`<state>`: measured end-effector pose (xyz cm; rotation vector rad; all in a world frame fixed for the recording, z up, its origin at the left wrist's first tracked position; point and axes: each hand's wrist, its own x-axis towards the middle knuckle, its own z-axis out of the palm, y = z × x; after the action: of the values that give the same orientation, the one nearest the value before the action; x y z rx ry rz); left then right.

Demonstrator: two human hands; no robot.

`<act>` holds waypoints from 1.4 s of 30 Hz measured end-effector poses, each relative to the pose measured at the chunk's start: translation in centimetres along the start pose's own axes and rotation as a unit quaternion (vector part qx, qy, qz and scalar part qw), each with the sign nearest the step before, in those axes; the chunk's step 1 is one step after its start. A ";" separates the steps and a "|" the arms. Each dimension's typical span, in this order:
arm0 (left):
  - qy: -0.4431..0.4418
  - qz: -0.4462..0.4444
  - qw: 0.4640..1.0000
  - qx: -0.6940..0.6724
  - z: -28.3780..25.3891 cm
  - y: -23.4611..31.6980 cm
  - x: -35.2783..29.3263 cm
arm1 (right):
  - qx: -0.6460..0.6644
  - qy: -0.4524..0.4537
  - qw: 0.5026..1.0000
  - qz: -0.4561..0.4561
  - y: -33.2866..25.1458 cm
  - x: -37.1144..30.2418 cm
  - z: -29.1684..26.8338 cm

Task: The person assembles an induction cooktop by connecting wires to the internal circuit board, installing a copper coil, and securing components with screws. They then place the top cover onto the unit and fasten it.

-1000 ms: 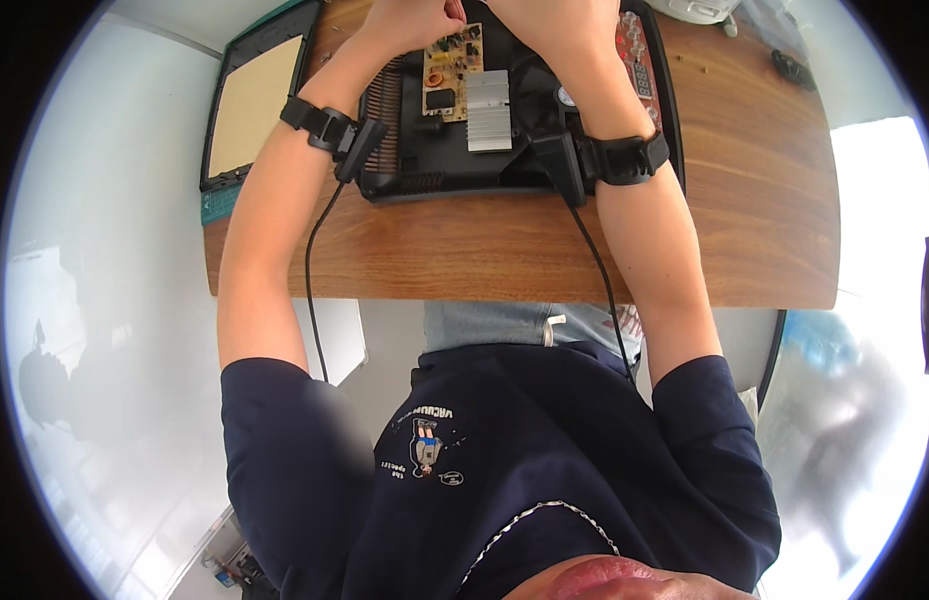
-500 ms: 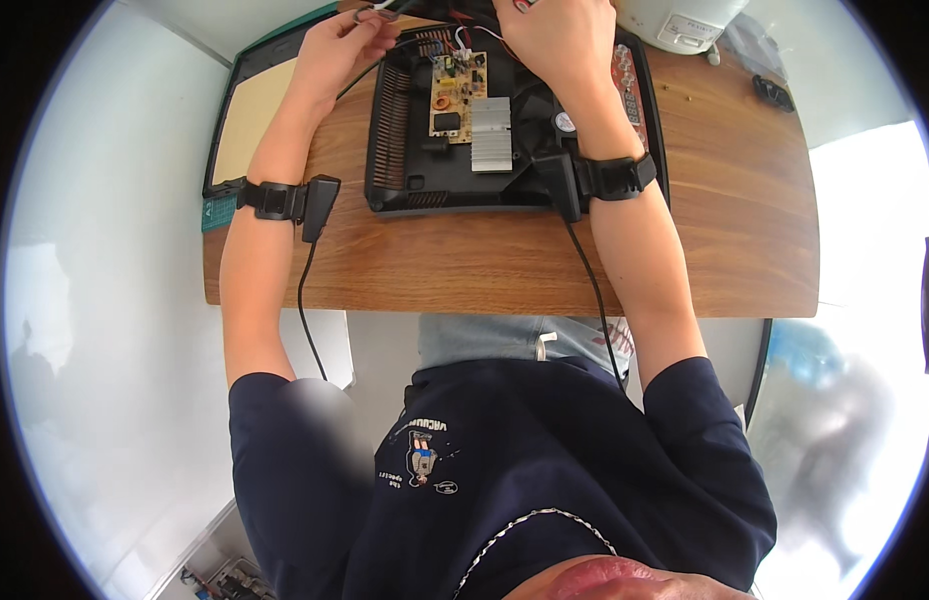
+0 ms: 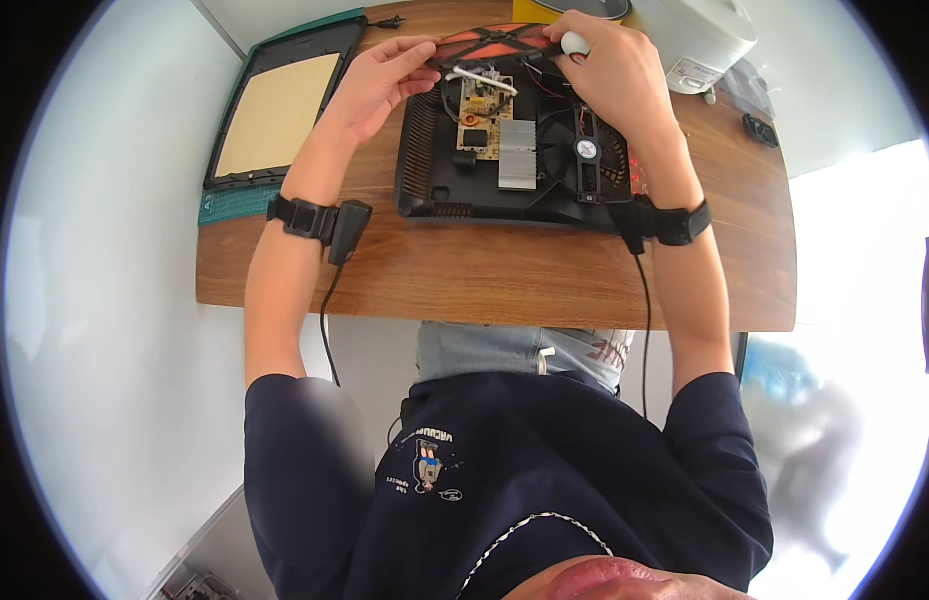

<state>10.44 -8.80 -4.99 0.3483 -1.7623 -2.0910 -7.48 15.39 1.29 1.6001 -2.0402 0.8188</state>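
An induction coil (image 3: 495, 43), reddish with a black cross-shaped frame, is held tilted over the far edge of an open black cooker housing (image 3: 432, 203). My left hand (image 3: 383, 82) pinches its left end between thumb and fingers. My right hand (image 3: 622, 78) grips the right end, and a white rounded piece (image 3: 575, 44) shows at its fingers; what it belongs to is hidden. Below the coil are white-sleeved wires (image 3: 482, 79), a tan circuit board (image 3: 469, 122), a silver heat sink (image 3: 518, 155) and a black fan (image 3: 586, 150). My right forearm partly covers the red control board (image 3: 638, 178).
At the left, a black frame with a cream sheet (image 3: 277, 108) lies on a green cutting mat (image 3: 235, 204). A power plug (image 3: 388, 22) is beyond it. A white appliance (image 3: 700, 45), a clear plastic bag (image 3: 742, 92) and a small black object (image 3: 759, 130) stand or lie at the right.
The coil has come into view between my hands, tilted up at the housing's far edge. My right hand has moved right, uncovering the fan. The whole view has shifted slightly.
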 end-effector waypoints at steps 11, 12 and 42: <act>-0.007 -0.040 0.991 0.129 1.2 -0.8 -3.3 | -0.084 -0.156 0.966 -0.189 2.1 -3.7 2.0; -0.006 -0.040 0.989 0.141 1.5 -0.7 -3.4 | -0.090 -0.157 0.964 -0.196 2.2 -3.7 2.1; 0.075 0.159 0.857 0.485 1.5 -3.7 -3.2 | -0.091 -0.229 0.959 -0.137 3.0 -4.2 3.0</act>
<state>12.23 -5.52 -8.53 0.4182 -2.4371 -0.7934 -9.21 16.92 -4.18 2.0418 -2.0386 0.1608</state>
